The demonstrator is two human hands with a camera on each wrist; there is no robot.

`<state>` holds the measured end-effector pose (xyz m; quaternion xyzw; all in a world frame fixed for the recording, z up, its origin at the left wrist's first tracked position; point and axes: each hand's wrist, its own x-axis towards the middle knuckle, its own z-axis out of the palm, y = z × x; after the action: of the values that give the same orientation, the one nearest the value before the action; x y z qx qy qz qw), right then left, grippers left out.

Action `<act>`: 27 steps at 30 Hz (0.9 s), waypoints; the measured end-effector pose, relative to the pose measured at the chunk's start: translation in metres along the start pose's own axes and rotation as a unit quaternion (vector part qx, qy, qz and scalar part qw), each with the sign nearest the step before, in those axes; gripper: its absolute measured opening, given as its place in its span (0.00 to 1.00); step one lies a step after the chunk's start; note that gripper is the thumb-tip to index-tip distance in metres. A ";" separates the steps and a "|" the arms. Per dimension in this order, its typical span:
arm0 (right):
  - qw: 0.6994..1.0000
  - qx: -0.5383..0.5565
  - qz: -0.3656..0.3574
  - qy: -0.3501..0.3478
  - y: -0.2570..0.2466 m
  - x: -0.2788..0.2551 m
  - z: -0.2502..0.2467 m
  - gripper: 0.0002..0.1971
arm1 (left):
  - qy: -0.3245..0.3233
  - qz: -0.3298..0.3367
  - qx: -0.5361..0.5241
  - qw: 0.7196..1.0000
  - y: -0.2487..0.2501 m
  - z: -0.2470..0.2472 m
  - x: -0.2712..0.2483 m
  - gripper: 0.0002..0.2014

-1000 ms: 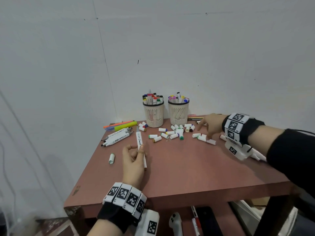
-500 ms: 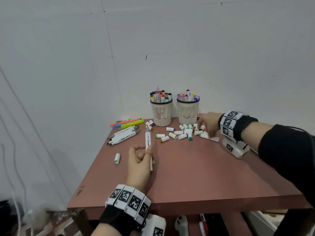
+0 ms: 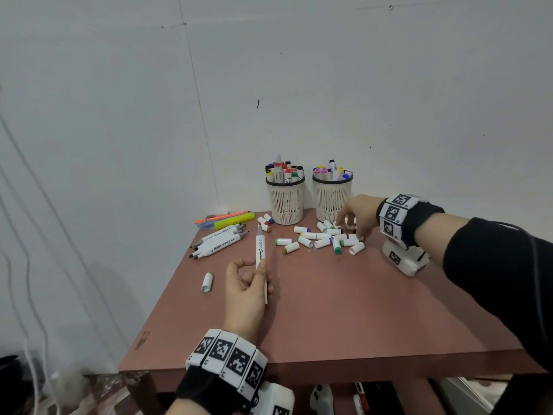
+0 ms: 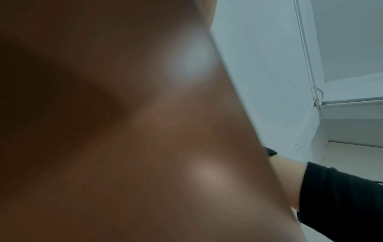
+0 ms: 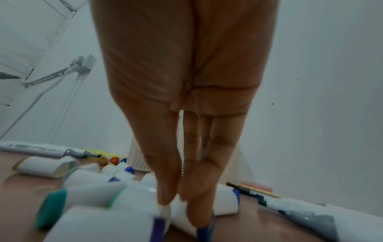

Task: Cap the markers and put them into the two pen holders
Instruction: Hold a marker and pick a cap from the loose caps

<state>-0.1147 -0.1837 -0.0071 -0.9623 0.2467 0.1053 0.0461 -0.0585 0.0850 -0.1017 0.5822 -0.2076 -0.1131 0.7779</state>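
The left hand (image 3: 247, 290) pinches an uncapped white marker (image 3: 260, 253) near the table's (image 3: 374, 319) left edge, while the right hand (image 3: 357, 212), fingers pressed together, touches loose caps (image 3: 327, 239) before the pen holders (image 3: 285, 199) at the far edge.

Soft, even light; the wall (image 3: 389, 85) bows at the wide-angle edges. The left wrist view is mostly a dim brown blur; near caps (image 5: 99, 222) smear out of focus.
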 end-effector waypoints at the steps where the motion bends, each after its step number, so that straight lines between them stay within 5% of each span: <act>1: 1.000 0.023 0.005 0.009 0.004 -0.001 -0.002 0.29 | -0.001 0.001 0.000 1.000 0.000 0.000 0.000 0.07; 6: 0.998 0.063 -0.017 -0.025 0.015 -0.014 -0.009 0.19 | -0.004 -0.006 -0.005 1.000 -0.001 0.001 0.001 0.06; 12: 0.993 -0.047 -0.030 -0.102 0.008 -0.022 0.005 0.17 | 0.001 -0.005 0.003 1.000 -0.002 0.001 0.001 0.06; 19: 0.994 -0.106 -0.022 0.032 0.007 -0.015 -0.001 0.20 | -0.003 -0.005 0.004 1.000 -0.001 0.001 0.000 0.08; 27: 0.992 -0.115 -0.052 -0.017 -0.014 -0.001 0.004 0.19 | -0.007 -0.008 -0.007 1.000 0.002 0.001 -0.001 0.06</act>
<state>-0.1097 -0.1707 -0.0107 -0.9708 0.1818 0.1465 -0.0559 -0.0605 0.0851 -0.0994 0.5777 -0.2076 -0.1254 0.7794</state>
